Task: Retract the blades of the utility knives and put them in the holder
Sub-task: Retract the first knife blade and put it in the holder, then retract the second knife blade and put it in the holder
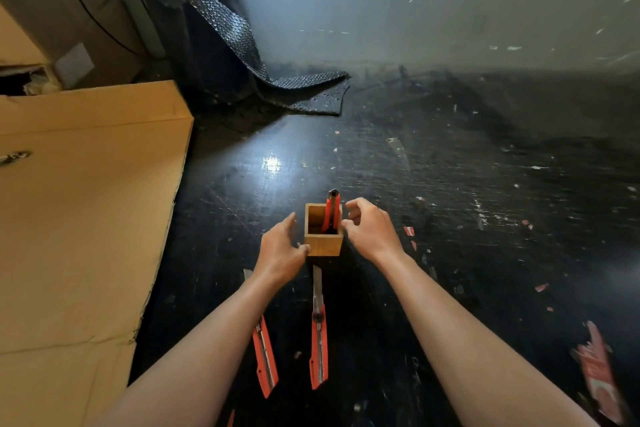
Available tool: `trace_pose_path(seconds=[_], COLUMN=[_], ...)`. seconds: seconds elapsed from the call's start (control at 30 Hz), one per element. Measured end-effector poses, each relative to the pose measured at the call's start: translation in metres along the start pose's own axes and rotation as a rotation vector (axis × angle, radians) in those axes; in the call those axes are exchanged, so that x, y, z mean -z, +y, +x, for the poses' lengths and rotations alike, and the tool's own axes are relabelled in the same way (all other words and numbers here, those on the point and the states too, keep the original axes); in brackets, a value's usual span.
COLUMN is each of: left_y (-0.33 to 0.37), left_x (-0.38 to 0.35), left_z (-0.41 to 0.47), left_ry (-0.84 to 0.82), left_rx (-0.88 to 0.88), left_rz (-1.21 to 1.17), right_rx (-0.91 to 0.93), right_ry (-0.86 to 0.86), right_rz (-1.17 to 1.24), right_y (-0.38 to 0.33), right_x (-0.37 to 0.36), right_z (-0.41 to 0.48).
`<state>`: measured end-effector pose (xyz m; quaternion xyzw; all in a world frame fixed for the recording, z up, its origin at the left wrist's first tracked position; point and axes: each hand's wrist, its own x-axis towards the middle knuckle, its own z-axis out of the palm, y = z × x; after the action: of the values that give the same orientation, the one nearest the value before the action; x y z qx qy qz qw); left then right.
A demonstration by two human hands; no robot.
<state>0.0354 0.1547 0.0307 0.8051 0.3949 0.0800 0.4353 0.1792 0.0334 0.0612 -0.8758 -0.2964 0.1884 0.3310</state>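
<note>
A small square wooden holder [323, 246] stands on the dark floor, with one red utility knife [331, 211] upright inside it. My left hand [280, 250] touches the holder's left side, thumb at its front corner. My right hand [370, 229] hovers at the holder's right edge, fingers curled and holding nothing. Two more red utility knives lie on the floor nearer me: one [318, 340] in the middle with its blade extended toward the holder, another [265, 357] partly under my left forearm, its blade tip showing past the wrist.
A large flat cardboard sheet [86, 218] covers the floor on the left. A roll of dark bubble wrap [207, 28] stands at the back. Torn red packaging [599, 374] and paper scraps lie at the right.
</note>
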Motion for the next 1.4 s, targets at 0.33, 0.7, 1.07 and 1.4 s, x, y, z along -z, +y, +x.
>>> trace_pose_path(seconds=[0.33,0.7,1.07,1.4], left_y=[-0.034,-0.058,-0.043,0.036], left_x=[-0.024,-0.058,-0.039,0.037], left_z=[-0.081,-0.125,-0.148,-0.128], left_ry=[-0.149,-0.242,-0.164,-0.105], left_rx=[0.057,0.280,0.242,0.027], left_rz=[0.140,-0.058,-0.374,-0.556], right_rx=[-0.138,-0.309,-0.229,0.061], right_ry=[-0.253,-0.450,-0.309,-0.205], right_rz=[-0.074,0.137,0.367,0.600], right_y=[0.033,0.054,0.045,-0.025], right_x=[-0.044,-0.084,-0.062,0.010], right_z=[-0.095,-0.171,-0.182,-0.148])
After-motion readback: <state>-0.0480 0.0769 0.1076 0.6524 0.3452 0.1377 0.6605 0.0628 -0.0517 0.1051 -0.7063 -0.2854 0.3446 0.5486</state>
